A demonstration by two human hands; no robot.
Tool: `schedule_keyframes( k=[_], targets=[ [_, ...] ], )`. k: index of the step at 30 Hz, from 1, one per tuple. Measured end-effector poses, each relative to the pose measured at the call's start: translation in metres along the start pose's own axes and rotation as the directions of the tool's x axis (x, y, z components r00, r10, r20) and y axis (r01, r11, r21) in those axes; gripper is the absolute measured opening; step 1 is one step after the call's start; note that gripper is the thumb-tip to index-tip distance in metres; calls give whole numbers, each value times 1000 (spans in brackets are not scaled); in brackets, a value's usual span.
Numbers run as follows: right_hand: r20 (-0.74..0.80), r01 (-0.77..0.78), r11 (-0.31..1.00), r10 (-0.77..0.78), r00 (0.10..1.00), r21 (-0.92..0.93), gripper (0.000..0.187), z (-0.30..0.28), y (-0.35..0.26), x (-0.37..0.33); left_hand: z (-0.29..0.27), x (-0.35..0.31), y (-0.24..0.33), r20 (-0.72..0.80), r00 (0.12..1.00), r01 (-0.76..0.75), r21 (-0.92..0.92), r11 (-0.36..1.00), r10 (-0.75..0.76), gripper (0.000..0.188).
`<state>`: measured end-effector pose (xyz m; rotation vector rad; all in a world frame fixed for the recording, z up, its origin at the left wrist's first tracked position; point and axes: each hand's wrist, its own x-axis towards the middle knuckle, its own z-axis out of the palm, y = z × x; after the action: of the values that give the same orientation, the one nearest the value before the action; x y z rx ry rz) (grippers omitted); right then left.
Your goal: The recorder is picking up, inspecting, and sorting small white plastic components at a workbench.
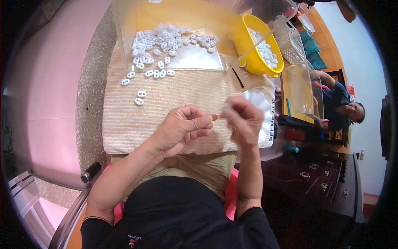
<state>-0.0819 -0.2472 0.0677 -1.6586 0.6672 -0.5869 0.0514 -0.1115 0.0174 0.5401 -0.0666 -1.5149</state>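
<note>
- In the left hand (pixel 184 126), thumb and forefinger are pinched; whether anything small is grasped cannot be told.
- The right hand (pixel 245 120) is blurred, its fingers bunched; its hold cannot be told either. Both hands are kept close together, nearer the body than the yellow basin (pixel 240 37), presumably for fine control.
- Loose white two-hole pieces (pixel 161 64) are heaped left of the yellow basin, with some strewn bodyward, seemingly within easy reach.
- Beneath them a striped cloth (pixel 174 89) is spread, perhaps against sliding.
- Inside the yellow basin, more white parts (pixel 266 50) are contained, likely to prevent scattering.
</note>
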Motion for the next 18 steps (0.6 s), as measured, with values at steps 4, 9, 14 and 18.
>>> schedule_keyframes(
  k=[4, 9, 14, 18],
  targets=[
    [-355, 289, 919, -374, 857, -269, 15, -42, -13, 47, 0, 0, 0, -28, 999, -22, 40, 999, 23, 9],
    [-399, 209, 791, -494, 773, -575, 25, -125, 0, 123, -1, 3, -4, -81, 996, -23, 68, 997, 29, 9],
    [-191, 332, 821, -459, 868, -465, 18, -57, 1, 102, -8, 3, -2, -153, 986, -47, 107, 993, 64, 9],
    [111, 339, 773, -333, 936, -536, 19, 6, 9, 108, -9, 3, -5, -171, 982, -61, 96, 993, 77, 11]
  ],
)
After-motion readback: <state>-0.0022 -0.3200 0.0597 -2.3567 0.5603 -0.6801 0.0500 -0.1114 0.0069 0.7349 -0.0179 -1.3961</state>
